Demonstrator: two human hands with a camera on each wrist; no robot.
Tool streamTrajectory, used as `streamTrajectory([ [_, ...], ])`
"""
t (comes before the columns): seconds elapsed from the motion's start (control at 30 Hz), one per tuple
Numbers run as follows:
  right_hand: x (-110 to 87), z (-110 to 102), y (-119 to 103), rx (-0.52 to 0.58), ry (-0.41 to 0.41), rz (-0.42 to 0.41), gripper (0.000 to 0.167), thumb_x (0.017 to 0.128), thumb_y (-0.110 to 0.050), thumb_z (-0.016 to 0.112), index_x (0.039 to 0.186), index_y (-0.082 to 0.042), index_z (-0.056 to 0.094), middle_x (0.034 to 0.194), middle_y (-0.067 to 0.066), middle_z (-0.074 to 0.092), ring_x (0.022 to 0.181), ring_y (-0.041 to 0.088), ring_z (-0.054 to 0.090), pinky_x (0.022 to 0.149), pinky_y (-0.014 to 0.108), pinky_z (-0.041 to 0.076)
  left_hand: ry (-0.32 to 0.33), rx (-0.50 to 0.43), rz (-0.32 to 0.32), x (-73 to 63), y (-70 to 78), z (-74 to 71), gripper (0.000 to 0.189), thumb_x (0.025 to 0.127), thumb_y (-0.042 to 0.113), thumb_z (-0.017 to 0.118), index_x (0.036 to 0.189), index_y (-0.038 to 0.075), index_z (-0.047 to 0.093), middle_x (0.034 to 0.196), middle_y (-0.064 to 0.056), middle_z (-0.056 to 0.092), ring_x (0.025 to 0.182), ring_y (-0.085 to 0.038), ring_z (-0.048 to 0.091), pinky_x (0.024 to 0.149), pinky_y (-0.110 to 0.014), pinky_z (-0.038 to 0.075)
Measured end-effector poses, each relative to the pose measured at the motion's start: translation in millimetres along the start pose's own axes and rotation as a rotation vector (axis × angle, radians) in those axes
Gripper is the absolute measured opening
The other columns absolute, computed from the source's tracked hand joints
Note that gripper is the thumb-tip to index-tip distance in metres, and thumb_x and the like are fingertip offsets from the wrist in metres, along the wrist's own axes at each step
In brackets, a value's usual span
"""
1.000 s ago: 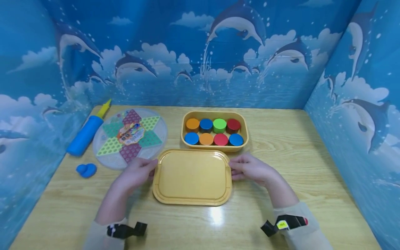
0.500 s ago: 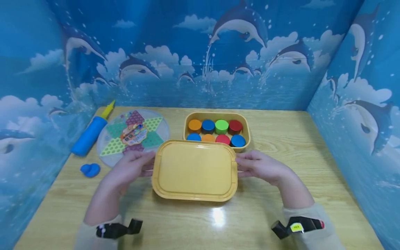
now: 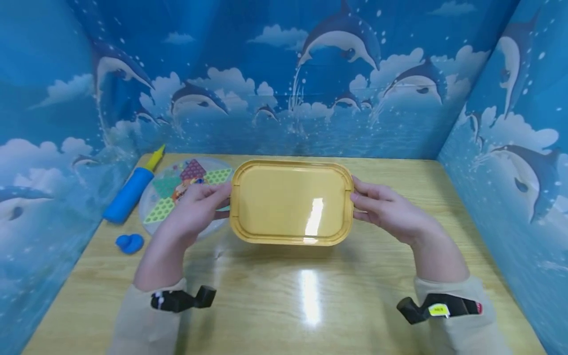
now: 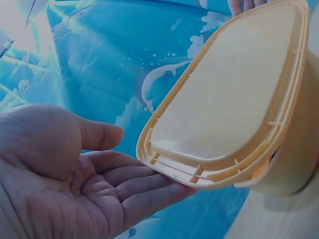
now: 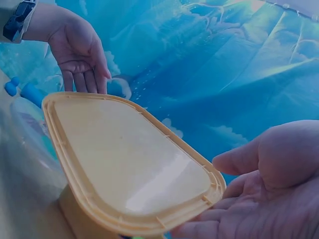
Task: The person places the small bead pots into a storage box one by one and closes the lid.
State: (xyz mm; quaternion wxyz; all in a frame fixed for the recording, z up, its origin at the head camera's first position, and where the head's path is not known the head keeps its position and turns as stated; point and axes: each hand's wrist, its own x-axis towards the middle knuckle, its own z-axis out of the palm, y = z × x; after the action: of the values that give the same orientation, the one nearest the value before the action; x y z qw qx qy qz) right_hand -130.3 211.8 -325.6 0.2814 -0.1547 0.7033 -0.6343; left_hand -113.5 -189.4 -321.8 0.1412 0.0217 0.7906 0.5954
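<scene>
A yellow rectangular lid (image 3: 293, 202) lies over the matching yellow box (image 4: 294, 164), hiding it in the head view. In the left wrist view a narrow gap between lid and box shows a bit of orange (image 4: 261, 170) inside. My left hand (image 3: 199, 209) is at the lid's left end, straight fingers under the rim and thumb standing apart from it. At the right end my right hand (image 3: 390, 212) has its extended fingers along the rim's underside, thumb tip right at the edge. Neither hand's fingers are curled round the lid.
A round clear case with a star pattern (image 3: 161, 212) lies behind my left hand. Left of it are a blue pump with a yellow nozzle (image 3: 128, 195) and a small blue piece (image 3: 129, 243). Dolphin-printed cloth (image 3: 284, 74) walls the wooden table (image 3: 266, 305).
Both hands have lifted the lid and carried it away from me, over the box. The box's round coloured tops, visible before, are now covered in the head view.
</scene>
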Motion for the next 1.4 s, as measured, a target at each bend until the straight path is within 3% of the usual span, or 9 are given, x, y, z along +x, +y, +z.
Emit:
streamTrajectory([
  [0.17, 3.0, -5, -13, 0.033, 0.021, -0.021, 0.069, 0.117, -0.023, 0.045, 0.169, -0.010, 0.003, 0.177, 0.003, -0.002, 0.157, 0.028, 0.026, 0.118, 0.038, 0.044, 0.013, -0.050, -0.016, 12.8, 11.0, 6.1, 0.046, 0.115, 0.033, 0.048, 0.151, 0.003, 0.056, 0.150, -0.014, 0.059, 0.135, -0.029, 0.060, 0.098, -0.034, 0.061],
  [0.3, 4.1, -7, -17, 0.043, 0.045, -0.015, 0.073, 0.117, -0.025, 0.043, 0.166, -0.001, -0.006, 0.176, 0.012, -0.005, 0.157, 0.031, 0.025, 0.123, 0.045, 0.035, 0.013, -0.063, -0.011, 21.2, 12.1, 10.6, 0.048, 0.116, 0.030, 0.045, 0.152, -0.001, 0.053, 0.147, -0.018, 0.061, 0.133, -0.029, 0.061, 0.104, -0.038, 0.059],
  [0.53, 13.0, -7, -13, 0.038, 0.130, 0.007, 0.066, 0.117, -0.024, 0.042, 0.161, 0.015, 0.013, 0.170, 0.026, 0.020, 0.156, 0.034, 0.028, 0.126, 0.046, 0.029, 0.049, -0.083, -0.003, 29.7, 10.5, 21.0, 0.051, 0.117, 0.034, 0.042, 0.149, -0.003, 0.055, 0.147, -0.019, 0.060, 0.137, -0.029, 0.058, 0.113, -0.041, 0.052],
  [0.83, 19.7, 0, -14, 0.186, 0.350, -0.165, 0.073, 0.116, -0.039, 0.037, 0.163, 0.011, 0.013, 0.170, 0.030, 0.015, 0.158, 0.035, 0.019, 0.129, 0.045, 0.024, 0.286, -0.289, 0.261, 36.7, 7.0, 38.3, 0.054, 0.116, 0.035, 0.042, 0.150, -0.006, 0.051, 0.150, -0.022, 0.056, 0.140, -0.030, 0.055, 0.117, -0.037, 0.046],
  [0.9, 21.5, 2, -14, 0.215, 0.387, -0.200, 0.076, 0.115, -0.043, 0.038, 0.162, 0.012, 0.013, 0.170, 0.031, 0.013, 0.158, 0.036, 0.018, 0.129, 0.045, 0.022, 0.362, -0.338, 0.332, 38.4, 6.6, 43.3, 0.053, 0.116, 0.036, 0.045, 0.140, -0.008, 0.061, 0.142, -0.022, 0.062, 0.136, -0.028, 0.058, 0.116, -0.038, 0.048],
  [1.0, 23.8, 6, -11, 0.250, 0.437, -0.256, 0.077, 0.114, -0.045, 0.038, 0.160, 0.014, 0.020, 0.168, 0.031, 0.023, 0.157, 0.035, 0.023, 0.129, 0.045, 0.022, 0.484, -0.350, 0.426, 41.9, 6.1, 51.5, 0.065, 0.113, 0.043, 0.051, 0.087, -0.013, 0.073, 0.086, -0.020, 0.074, 0.087, -0.016, 0.071, 0.087, -0.022, 0.056],
  [1.1, 25.3, 9, -7, 0.270, 0.491, -0.321, 0.071, 0.114, -0.045, 0.038, 0.153, 0.015, 0.040, 0.155, 0.023, 0.051, 0.151, 0.030, 0.038, 0.129, 0.043, 0.025, 0.588, -0.345, 0.469, 45.8, 4.7, 57.8, 0.077, 0.110, 0.049, 0.055, 0.054, -0.003, 0.042, 0.053, -0.006, 0.036, 0.055, -0.017, 0.031, 0.057, -0.026, 0.028],
  [1.2, 26.7, 11, -5, 0.302, 0.526, -0.379, 0.058, 0.114, -0.043, 0.041, 0.138, 0.006, 0.062, 0.137, 0.012, 0.067, 0.145, 0.029, 0.047, 0.128, 0.041, 0.029, 0.642, -0.362, 0.486, 49.5, 3.3, 62.0, 0.078, 0.109, 0.050, 0.058, 0.051, 0.002, 0.034, 0.053, -0.002, 0.026, 0.057, -0.019, 0.021, 0.058, -0.029, 0.026],
  [1.4, 32.3, 15, -3, 0.329, 0.577, -0.409, 0.042, 0.113, -0.039, 0.047, 0.116, -0.008, 0.076, 0.137, 0.012, 0.069, 0.148, 0.027, 0.045, 0.126, 0.038, 0.033, 0.707, -0.424, 0.441, 53.0, -0.2, 66.4, 0.076, 0.106, 0.047, 0.063, 0.045, 0.007, 0.046, 0.055, 0.000, 0.057, 0.070, -0.013, 0.047, 0.084, -0.028, 0.053],
])
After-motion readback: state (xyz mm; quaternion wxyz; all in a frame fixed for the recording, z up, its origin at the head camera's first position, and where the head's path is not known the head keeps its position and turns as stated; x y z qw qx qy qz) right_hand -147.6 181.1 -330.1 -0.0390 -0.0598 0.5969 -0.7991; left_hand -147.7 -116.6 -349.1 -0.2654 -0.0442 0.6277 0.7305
